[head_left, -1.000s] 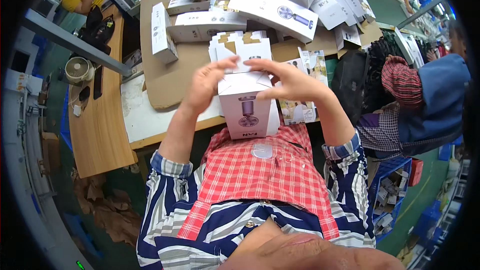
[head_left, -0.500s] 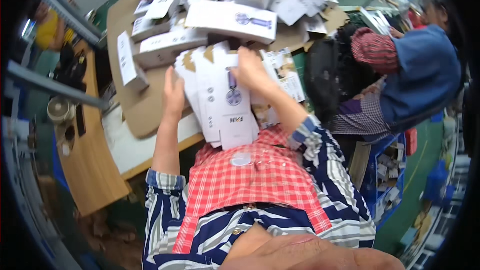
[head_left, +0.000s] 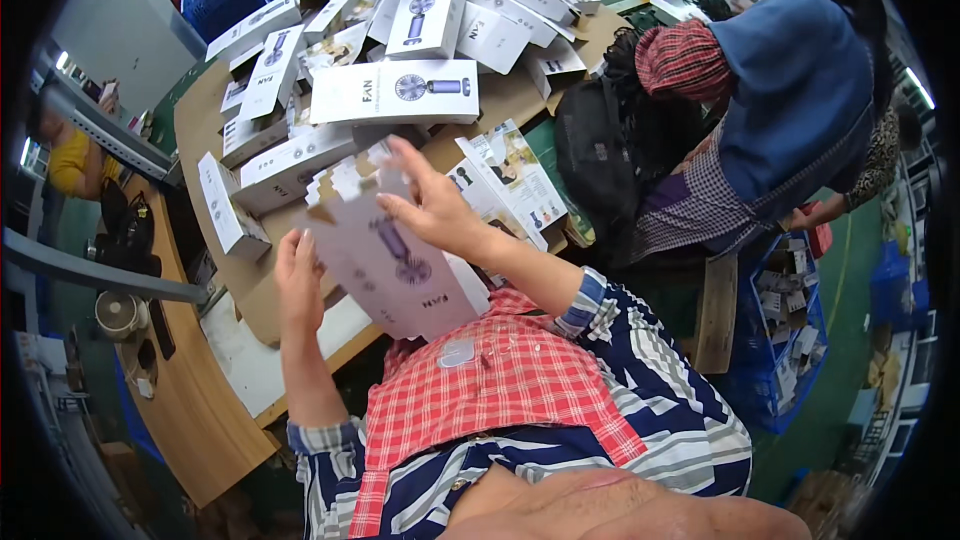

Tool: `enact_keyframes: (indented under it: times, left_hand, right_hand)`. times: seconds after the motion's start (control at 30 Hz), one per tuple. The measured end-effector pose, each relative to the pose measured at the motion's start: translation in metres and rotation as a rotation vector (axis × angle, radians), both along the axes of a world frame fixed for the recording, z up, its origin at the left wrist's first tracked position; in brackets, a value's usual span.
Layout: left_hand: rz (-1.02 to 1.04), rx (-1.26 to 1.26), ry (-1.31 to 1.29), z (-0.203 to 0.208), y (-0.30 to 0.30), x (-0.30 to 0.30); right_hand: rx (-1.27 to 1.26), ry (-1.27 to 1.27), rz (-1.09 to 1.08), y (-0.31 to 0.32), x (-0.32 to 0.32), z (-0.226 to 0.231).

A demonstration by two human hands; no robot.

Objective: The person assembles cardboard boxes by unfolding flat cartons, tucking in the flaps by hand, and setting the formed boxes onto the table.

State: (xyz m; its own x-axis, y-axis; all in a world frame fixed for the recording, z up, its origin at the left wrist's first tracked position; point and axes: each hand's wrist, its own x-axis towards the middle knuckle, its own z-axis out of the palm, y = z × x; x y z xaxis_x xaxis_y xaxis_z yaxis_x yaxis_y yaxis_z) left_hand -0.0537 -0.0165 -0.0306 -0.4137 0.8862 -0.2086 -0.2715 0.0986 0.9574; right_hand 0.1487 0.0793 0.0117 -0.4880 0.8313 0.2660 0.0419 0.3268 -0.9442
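Note:
A flattened white carton [head_left: 400,265], printed with a purple handheld fan, is tilted between my hands in front of my red checked apron. My left hand [head_left: 300,282] grips its left edge, fingertips at the corner. My right hand [head_left: 432,205] has its thumb on the printed face near the top edge, other fingers behind or above it. The carton is slightly blurred. Behind it, the toothed flap ends of more flat cartons [head_left: 335,180] show; the rest of that stack is hidden.
Folded white boxes [head_left: 395,92] are heaped on the brown cardboard sheet [head_left: 205,120] beyond my hands. Flat printed cartons [head_left: 515,175] lie to the right, beside a black bag [head_left: 595,155]. A co-worker in blue [head_left: 790,90] sits at the right, near a blue crate [head_left: 785,340].
The front carton has come away from the stack and now tilts toward the left. My left hand has moved down along its edge; my right hand has shifted left with it. The whole view has turned.

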Motion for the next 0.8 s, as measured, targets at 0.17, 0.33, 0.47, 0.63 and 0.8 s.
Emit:
enact_keyframes:
  times: [0.17,0.33,0.47,0.63,0.8]
  left_hand:
    - [-0.245,0.174,0.316,0.03,-0.008,0.017]
    - [-0.342,0.374,0.222,0.047,-0.018,0.036]
    - [-0.194,0.404,0.444,0.017,0.001,0.051]
    - [-0.153,0.215,-0.182,0.047,0.015,0.076]
    - [-0.271,0.321,-0.132,0.034,0.025,0.068]
  right_hand:
    - [0.116,0.09,0.109,-0.033,0.007,0.003]
    - [0.284,0.223,-0.092,-0.032,-0.011,-0.003]
    - [-0.17,0.34,0.067,-0.014,0.001,0.007]
    - [-0.171,0.14,-0.038,-0.003,-0.001,-0.008]
    - [-0.859,0.533,0.354,0.006,0.019,-0.012]
